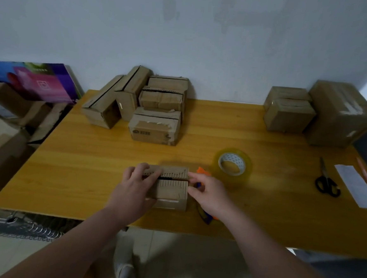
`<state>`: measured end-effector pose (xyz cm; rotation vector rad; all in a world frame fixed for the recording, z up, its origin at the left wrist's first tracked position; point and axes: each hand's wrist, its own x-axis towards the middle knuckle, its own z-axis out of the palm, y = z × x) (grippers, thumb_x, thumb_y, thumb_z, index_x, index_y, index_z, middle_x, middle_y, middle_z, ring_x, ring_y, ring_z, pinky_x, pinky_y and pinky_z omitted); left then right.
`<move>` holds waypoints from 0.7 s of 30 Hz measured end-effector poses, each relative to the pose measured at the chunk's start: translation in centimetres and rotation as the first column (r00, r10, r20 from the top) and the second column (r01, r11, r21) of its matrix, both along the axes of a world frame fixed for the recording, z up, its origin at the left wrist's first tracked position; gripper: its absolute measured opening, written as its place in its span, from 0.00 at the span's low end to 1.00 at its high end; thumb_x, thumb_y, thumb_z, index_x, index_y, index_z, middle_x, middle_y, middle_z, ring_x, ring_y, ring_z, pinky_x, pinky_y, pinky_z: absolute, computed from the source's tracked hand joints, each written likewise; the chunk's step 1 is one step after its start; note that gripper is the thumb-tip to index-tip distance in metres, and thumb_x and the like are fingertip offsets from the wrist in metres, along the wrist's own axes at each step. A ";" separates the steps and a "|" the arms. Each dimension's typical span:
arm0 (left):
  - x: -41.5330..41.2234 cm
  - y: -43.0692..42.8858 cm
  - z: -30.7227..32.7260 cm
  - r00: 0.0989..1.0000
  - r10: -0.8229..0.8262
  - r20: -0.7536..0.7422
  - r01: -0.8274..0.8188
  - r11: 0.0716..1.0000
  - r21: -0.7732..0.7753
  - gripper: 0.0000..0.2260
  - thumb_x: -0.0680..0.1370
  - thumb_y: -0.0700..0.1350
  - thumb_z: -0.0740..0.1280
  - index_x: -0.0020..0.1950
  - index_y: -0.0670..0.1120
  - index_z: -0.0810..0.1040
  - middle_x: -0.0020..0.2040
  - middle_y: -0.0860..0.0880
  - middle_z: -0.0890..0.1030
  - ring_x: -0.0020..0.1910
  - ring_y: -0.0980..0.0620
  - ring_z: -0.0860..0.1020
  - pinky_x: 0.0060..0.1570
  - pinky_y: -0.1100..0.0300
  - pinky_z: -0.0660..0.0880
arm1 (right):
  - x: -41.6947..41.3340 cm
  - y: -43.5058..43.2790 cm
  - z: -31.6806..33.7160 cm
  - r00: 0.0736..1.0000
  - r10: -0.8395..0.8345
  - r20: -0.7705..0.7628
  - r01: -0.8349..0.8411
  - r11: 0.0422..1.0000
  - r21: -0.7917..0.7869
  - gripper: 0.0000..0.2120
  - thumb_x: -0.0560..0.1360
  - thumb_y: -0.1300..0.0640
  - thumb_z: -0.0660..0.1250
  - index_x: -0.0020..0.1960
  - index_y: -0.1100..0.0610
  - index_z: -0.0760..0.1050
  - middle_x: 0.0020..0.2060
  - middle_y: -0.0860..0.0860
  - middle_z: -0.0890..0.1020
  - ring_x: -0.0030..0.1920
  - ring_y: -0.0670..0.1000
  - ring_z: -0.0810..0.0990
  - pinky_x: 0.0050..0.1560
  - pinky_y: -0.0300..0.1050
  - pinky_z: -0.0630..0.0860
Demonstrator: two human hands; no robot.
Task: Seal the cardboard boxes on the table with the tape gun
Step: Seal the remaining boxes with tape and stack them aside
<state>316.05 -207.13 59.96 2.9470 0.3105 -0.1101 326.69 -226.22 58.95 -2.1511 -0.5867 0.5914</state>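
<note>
A small cardboard box point(171, 188) sits near the front edge of the wooden table point(90, 167), its two top flaps closed with a dark gap between them. My left hand point(135, 191) grips its left end, fingers curled over the far flap. My right hand point(210, 194) touches the box's right end with curled fingers. The orange and blue tape gun point(204, 172) lies on the table right of the box, mostly hidden behind my right hand. A roll of clear tape point(232, 166) stands just beyond it.
Several cardboard boxes point(155, 126) are piled at the back middle, and three more boxes point(289, 115) stand at the back right. Black scissors point(327, 184) and a white paper strip point(357, 186) lie at the right. Flattened cartons point(7, 128) lie off the table's left.
</note>
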 end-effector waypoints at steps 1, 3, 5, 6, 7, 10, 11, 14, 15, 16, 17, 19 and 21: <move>0.2 -0.1 0.0 0.999 -0.012 -0.037 0.014 0.999 0.051 0.34 0.76 0.58 0.65 0.78 0.58 0.51 0.75 0.51 0.51 0.72 0.45 0.52 0.68 0.50 0.67 | 0.0 0.0 -0.3 1.000 -0.006 0.022 0.007 1.000 -0.012 0.20 0.78 0.55 0.65 0.69 0.48 0.71 0.58 0.44 0.79 0.51 0.41 0.74 0.46 0.30 0.68; 0.6 -0.3 -0.1 0.994 -0.041 -0.097 0.053 0.991 0.123 0.33 0.78 0.60 0.60 0.78 0.58 0.46 0.78 0.53 0.43 0.76 0.44 0.45 0.74 0.48 0.55 | 0.0 -0.3 -0.9 0.995 -0.056 0.084 0.061 0.997 -0.048 0.18 0.77 0.55 0.66 0.67 0.49 0.74 0.56 0.46 0.80 0.52 0.43 0.76 0.49 0.34 0.72; 0.9 -0.4 -0.4 0.989 -0.060 -0.138 0.078 0.989 0.129 0.33 0.80 0.60 0.57 0.78 0.56 0.41 0.79 0.54 0.39 0.77 0.44 0.40 0.74 0.45 0.43 | 0.1 -0.9 -1.4 0.979 -0.127 0.157 0.147 0.982 -0.122 0.17 0.76 0.53 0.67 0.64 0.51 0.76 0.56 0.48 0.81 0.56 0.48 0.79 0.56 0.43 0.76; 1.0 -0.5 -0.5 0.986 -0.066 -0.152 0.086 0.988 0.129 0.33 0.80 0.60 0.56 0.78 0.56 0.40 0.78 0.54 0.38 0.77 0.45 0.39 0.73 0.43 0.40 | 0.1 -1.2 -1.6 0.972 -0.144 0.185 0.177 0.969 -0.174 0.16 0.76 0.52 0.67 0.64 0.51 0.76 0.55 0.48 0.81 0.57 0.49 0.79 0.57 0.46 0.76; 1.1 -0.5 -0.7 0.984 -0.070 -0.162 0.092 0.987 0.132 0.34 0.80 0.61 0.55 0.78 0.56 0.38 0.78 0.54 0.38 0.77 0.45 0.38 0.73 0.42 0.38 | 0.1 -1.6 -1.7 0.968 -0.147 0.203 0.193 0.954 -0.231 0.16 0.76 0.51 0.67 0.63 0.51 0.76 0.55 0.48 0.81 0.56 0.50 0.79 0.56 0.47 0.77; 1.5 -0.4 -1.0 0.979 -0.088 -0.186 0.115 0.984 0.137 0.34 0.80 0.62 0.54 0.77 0.57 0.36 0.78 0.52 0.37 0.77 0.46 0.36 0.71 0.40 0.36 | -0.1 -2.2 -2.2 0.973 -0.114 0.203 0.182 0.916 -0.358 0.15 0.75 0.49 0.68 0.60 0.51 0.75 0.52 0.48 0.80 0.53 0.50 0.79 0.51 0.47 0.78; 1.7 -0.4 -1.0 0.976 -0.095 -0.194 0.122 0.984 0.131 0.34 0.79 0.63 0.54 0.76 0.58 0.35 0.78 0.51 0.36 0.77 0.46 0.36 0.71 0.40 0.36 | -0.2 -2.2 -2.4 0.976 -0.104 0.190 0.171 0.909 -0.380 0.14 0.74 0.48 0.69 0.57 0.51 0.74 0.50 0.49 0.80 0.51 0.51 0.79 0.51 0.48 0.78; 2.1 -0.3 -1.4 0.969 -0.097 -0.227 0.121 0.988 0.094 0.35 0.78 0.65 0.54 0.75 0.62 0.33 0.78 0.48 0.34 0.76 0.44 0.36 0.71 0.39 0.37 | -0.6 -2.1 -2.7 0.984 -0.101 0.147 0.156 0.888 -0.433 0.12 0.73 0.48 0.70 0.51 0.52 0.73 0.46 0.49 0.77 0.47 0.50 0.77 0.49 0.49 0.78; 2.2 -0.3 -1.5 0.968 -0.094 -0.233 0.116 0.990 0.082 0.35 0.78 0.66 0.54 0.74 0.63 0.32 0.77 0.47 0.34 0.76 0.43 0.36 0.71 0.39 0.38 | -0.8 -2.0 -2.8 0.984 -0.106 0.141 0.158 0.885 -0.438 0.11 0.73 0.48 0.71 0.49 0.52 0.73 0.45 0.49 0.77 0.46 0.49 0.77 0.48 0.49 0.78; 2.3 -0.2 -1.7 0.968 -0.094 -0.233 0.114 0.991 0.074 0.35 0.77 0.67 0.54 0.74 0.64 0.32 0.77 0.47 0.33 0.76 0.42 0.36 0.71 0.38 0.39 | -0.9 -2.0 -2.9 0.984 -0.101 0.144 0.156 0.883 -0.443 0.11 0.72 0.47 0.71 0.48 0.51 0.72 0.44 0.49 0.77 0.46 0.49 0.76 0.48 0.48 0.77; 2.4 -0.1 -1.8 0.968 -0.096 -0.231 0.115 0.991 0.068 0.35 0.77 0.67 0.54 0.73 0.65 0.32 0.77 0.47 0.33 0.76 0.42 0.36 0.72 0.38 0.40 | -1.0 -2.0 -2.9 0.985 -0.085 0.150 0.145 0.878 -0.456 0.11 0.72 0.48 0.71 0.46 0.51 0.71 0.43 0.48 0.76 0.45 0.49 0.76 0.47 0.47 0.77; 2.4 0.1 -2.1 0.969 -0.104 -0.223 0.121 0.991 0.061 0.35 0.77 0.67 0.54 0.73 0.66 0.32 0.77 0.48 0.34 0.76 0.41 0.36 0.72 0.38 0.40 | -1.2 -2.0 -3.0 0.986 -0.039 0.164 0.115 0.865 -0.489 0.12 0.71 0.48 0.71 0.44 0.50 0.69 0.42 0.47 0.74 0.45 0.49 0.75 0.46 0.46 0.75; 2.5 0.3 -2.2 0.969 -0.123 -0.214 0.138 0.989 0.059 0.35 0.77 0.66 0.55 0.71 0.66 0.30 0.78 0.50 0.35 0.76 0.42 0.36 0.72 0.38 0.41 | -1.2 -2.0 -2.9 0.984 -0.011 0.178 0.102 0.854 -0.510 0.11 0.72 0.48 0.70 0.44 0.51 0.69 0.42 0.47 0.74 0.46 0.50 0.75 0.47 0.45 0.75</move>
